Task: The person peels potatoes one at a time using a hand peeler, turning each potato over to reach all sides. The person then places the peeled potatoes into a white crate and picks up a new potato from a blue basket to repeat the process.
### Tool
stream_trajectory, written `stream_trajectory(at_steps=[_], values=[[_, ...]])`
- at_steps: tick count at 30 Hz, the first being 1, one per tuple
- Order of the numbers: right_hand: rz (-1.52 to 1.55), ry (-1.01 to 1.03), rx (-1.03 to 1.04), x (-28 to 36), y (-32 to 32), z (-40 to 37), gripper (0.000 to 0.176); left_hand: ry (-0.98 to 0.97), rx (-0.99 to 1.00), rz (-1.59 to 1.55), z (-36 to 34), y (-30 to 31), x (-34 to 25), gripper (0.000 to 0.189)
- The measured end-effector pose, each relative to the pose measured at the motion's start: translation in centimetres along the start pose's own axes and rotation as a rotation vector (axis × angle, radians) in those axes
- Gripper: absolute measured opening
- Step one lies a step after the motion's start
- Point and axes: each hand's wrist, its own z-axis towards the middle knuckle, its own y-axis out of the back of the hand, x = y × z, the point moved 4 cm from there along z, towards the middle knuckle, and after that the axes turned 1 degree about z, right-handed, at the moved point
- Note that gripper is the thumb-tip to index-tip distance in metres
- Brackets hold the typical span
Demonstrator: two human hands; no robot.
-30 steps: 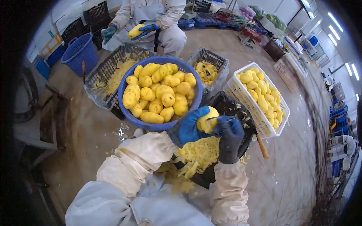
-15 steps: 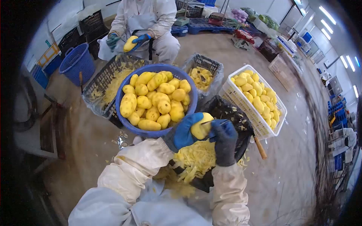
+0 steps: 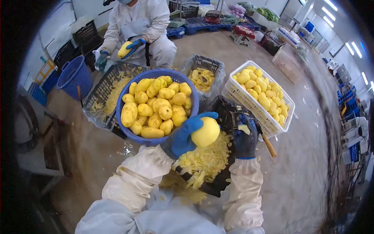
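My left hand, in a blue glove, is closed around a peeled yellow potato above a heap of peelings. To its right, my gloved right hand is closed on a peeler, whose thin metal frame shows at the fingers. A pale slice of peel clings by that hand. Under both hands, the peelings lie in a black-lined crate. A wooden handle sticks out beside my right hand; its other end is hidden.
A blue tub of potatoes stands left of my hands. A white crate of peeled potatoes is on the right. Behind are lined crates with peelings and potato pieces. A seated co-worker holds a potato opposite me.
My right hand has moved right with the peeler, away from the potato. My left hand has turned, showing more of the potato's peeled side. The co-worker's hands have shifted slightly apart.
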Motion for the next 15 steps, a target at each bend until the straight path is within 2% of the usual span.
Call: stream_trajectory(at_steps=[2, 3, 4, 6, 7, 8, 10, 12, 13, 14, 15], values=[[0.431, -0.526, 0.090, 1.7, 0.0, 0.7, 0.024, -0.003, -0.140, -0.195, 0.5, 2.6, 1.0, 0.050], [0.279, -0.329, 0.083, 4.1, 0.7, 1.9, 0.023, -0.055, -0.186, -0.257, 0.9, 3.4, 1.3, 0.043], [0.286, -0.326, 0.087, 4.6, 0.3, 1.7, 0.023, -0.061, -0.191, -0.256, 1.1, 4.0, 1.7, 0.043], [0.744, -0.514, 0.178, 5.3, -1.0, 0.7, 0.018, -0.017, -0.199, -0.570, 1.1, 4.9, 2.7, 0.042], [1.058, -0.972, 0.172, 6.3, -2.4, -0.2, 0.013, -0.011, -0.087, -0.603, 1.3, 4.1, 2.6, 0.042], [0.981, -0.773, 0.225, 7.5, -3.4, -0.8, 0.008, -0.013, -0.088, -0.602, 1.2, 4.4, 2.6, 0.042], [0.748, -0.893, 0.315, 7.2, -3.8, -1.5, 0.005, 0.095, -0.042, -0.575, 1.0, 4.7, 3.3, 0.042], [0.380, -0.391, 0.134, 4.2, -2.0, 0.8, 0.008, 0.123, -0.086, -0.469, 0.6, 2.9, 2.7, 0.044], [0.878, -0.956, -0.065, -0.3, -2.8, -1.4, 0.010, 0.138, -0.019, -0.409, 0.4, 2.1, 2.8, 0.045], [0.924, -0.940, -0.192, -3.8, -3.7, -3.3, 0.010, 0.161, 0.048, -0.343, 0.3, 1.6, 2.9, 0.046], [1.053, -0.998, -0.200, -3.4, -3.1, -3.0, 0.010, 0.173, 0.051, -0.337, 0.5, 2.0, 3.0, 0.046]])
